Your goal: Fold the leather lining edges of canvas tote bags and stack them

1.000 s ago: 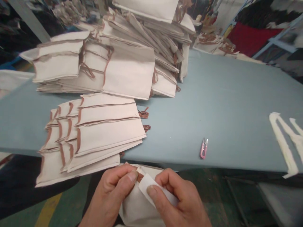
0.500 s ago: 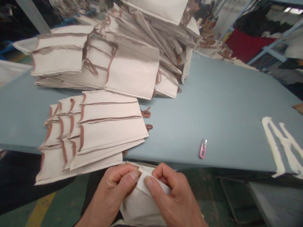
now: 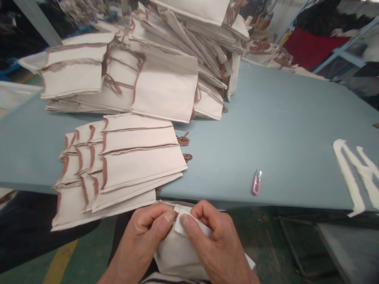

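Both hands work a cream cloth bag [image 3: 177,252] held below the near edge of the blue-grey table [image 3: 281,130]. My left hand [image 3: 142,240] pinches the bag's top edge between thumb and fingers. My right hand [image 3: 216,244] grips a folded white corner of the same bag, thumb pressed on it. The two thumbs nearly touch. Just beyond the hands a fanned stack of flat cream bags with brown trim [image 3: 118,165] overhangs the table edge.
A tall, loose heap of the same bags [image 3: 148,67] fills the table's far left. Small pink thread snips [image 3: 256,182] lie near the front edge, right of the hands. White foam strips [image 3: 352,173] lie at the right end. Green floor shows below.
The right hand has drawn the white corner in closer to the left thumb, and less of the flap shows. The view shifted slightly.
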Available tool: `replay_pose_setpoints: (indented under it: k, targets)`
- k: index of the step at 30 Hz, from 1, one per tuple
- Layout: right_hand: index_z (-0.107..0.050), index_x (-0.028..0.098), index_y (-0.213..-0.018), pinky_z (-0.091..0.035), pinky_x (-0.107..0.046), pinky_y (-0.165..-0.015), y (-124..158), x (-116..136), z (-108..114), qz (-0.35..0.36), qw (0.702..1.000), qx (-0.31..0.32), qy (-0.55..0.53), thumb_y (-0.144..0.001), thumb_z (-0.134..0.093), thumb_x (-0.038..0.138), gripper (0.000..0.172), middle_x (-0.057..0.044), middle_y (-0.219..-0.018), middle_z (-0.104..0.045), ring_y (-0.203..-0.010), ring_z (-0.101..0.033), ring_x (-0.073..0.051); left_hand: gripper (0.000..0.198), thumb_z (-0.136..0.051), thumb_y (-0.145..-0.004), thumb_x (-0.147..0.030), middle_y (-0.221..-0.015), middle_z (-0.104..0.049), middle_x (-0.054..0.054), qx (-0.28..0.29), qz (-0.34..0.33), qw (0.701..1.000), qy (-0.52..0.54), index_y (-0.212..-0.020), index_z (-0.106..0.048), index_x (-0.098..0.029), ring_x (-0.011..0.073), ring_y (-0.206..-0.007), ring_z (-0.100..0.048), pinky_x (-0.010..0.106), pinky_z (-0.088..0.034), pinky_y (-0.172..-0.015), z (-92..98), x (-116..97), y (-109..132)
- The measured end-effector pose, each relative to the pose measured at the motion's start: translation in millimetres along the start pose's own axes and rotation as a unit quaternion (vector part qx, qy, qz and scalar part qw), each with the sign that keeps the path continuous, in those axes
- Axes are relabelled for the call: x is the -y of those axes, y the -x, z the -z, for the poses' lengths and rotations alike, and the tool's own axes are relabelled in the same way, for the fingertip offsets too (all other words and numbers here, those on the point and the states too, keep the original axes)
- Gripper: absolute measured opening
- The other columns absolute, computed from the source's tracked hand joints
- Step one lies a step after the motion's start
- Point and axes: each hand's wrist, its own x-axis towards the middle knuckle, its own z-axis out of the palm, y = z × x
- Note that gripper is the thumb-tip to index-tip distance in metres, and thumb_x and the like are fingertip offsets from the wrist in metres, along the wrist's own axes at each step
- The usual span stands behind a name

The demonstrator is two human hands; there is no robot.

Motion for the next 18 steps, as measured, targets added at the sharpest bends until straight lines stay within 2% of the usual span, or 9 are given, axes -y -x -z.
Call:
replay_pose_setpoints:
  k: [7,10,13,15,18]
  targets:
    - [-0.056,0.023,-0.068,-0.030,-0.023,-0.050,-6.2,-5.9,6.3,0.076,0.993,-0.012,0.085,-0.093,-0.061,0.043,0.033,0.006,-0.053,-0.057,-0.048,-0.052,-0.012,0.043,-0.060,-0.099,-0.046,-0.065,-0.061,-0.001,-0.004,-0.006,0.999,-0.048,-0.067,-0.068,-0.018,0.0133,-0.059,-0.047,0.020,-0.038,-0.052,-3.4,-4.2,-0.1]
    - [-0.055,0.023,-0.066,-0.029,-0.024,-0.051,-9.2,-3.1,9.2,0.076,0.993,-0.024,0.092,-0.091,-0.061,0.042,0.032,0.005,-0.052,-0.057,-0.047,-0.052,-0.012,0.050,-0.055,-0.102,-0.054,-0.067,-0.060,0.000,-0.007,0.005,1.000,-0.027,-0.069,-0.067,-0.018,0.0138,-0.061,-0.047,0.020,-0.039,-0.054,-3.7,-1.4,-0.3]
    - [-0.054,0.023,-0.065,-0.028,-0.023,-0.051,-10.2,-1.8,10.5,0.071,0.994,-0.026,0.079,-0.090,-0.061,0.041,0.032,0.006,-0.052,-0.056,-0.046,-0.050,-0.011,0.057,-0.047,-0.105,-0.061,-0.075,-0.066,0.003,0.022,0.020,0.999,-0.014,-0.076,-0.072,-0.018,0.0166,-0.067,-0.055,0.021,-0.047,-0.060,-1.6,-0.8,-0.9]
    - [-0.054,0.023,-0.064,-0.028,-0.023,-0.050,-10.0,-2.5,10.5,0.068,0.995,-0.031,0.067,-0.090,-0.061,0.041,0.032,0.006,-0.051,-0.054,-0.046,-0.048,-0.011,0.051,-0.054,-0.101,-0.060,-0.080,-0.072,0.005,0.041,0.014,0.999,-0.017,-0.085,-0.077,-0.017,0.0191,-0.072,-0.062,0.022,-0.050,-0.064,-0.3,-2.6,-1.1]
    - [-0.052,0.023,-0.064,-0.026,-0.024,-0.050,-9.6,-5.8,9.4,0.059,0.996,-0.041,0.052,-0.088,-0.061,0.042,0.032,0.007,-0.050,-0.050,-0.045,-0.044,-0.011,0.034,-0.066,-0.095,-0.048,-0.084,-0.075,0.005,0.049,0.017,0.998,-0.045,-0.094,-0.079,-0.017,0.0201,-0.075,-0.066,0.022,-0.052,-0.066,-1.6,-6.6,-0.4]
